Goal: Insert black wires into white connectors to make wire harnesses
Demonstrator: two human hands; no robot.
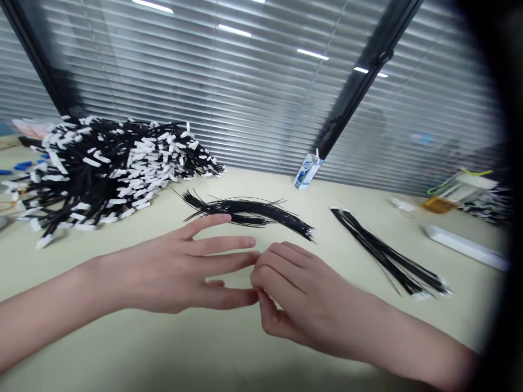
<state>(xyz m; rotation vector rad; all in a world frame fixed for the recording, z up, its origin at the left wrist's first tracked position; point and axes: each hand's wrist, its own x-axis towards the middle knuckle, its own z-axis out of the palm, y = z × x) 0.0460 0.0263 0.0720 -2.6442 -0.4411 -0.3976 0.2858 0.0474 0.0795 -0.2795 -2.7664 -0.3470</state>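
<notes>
My left hand (180, 269) reaches in from the left above the table, its fingers stretched out and spread. The tips of two of its fingers meet my right hand (302, 294). My right hand is closed, with its fingers curled and the thumb bent under them. Whatever its fingertips may hold is hidden. Just beyond my hands lies a loose bundle of thin black wires (261, 209), partly behind a finger of my left hand. To the right rests another bundle of black wires (376, 247) with pale ends.
A large heap of black cables with white connectors (110, 169) covers the table's (163, 348) back left. A drink carton (307, 171) stands by the blinds (229, 98). At the right are a long white object (466, 247) and a clear container with amber liquid (440, 204).
</notes>
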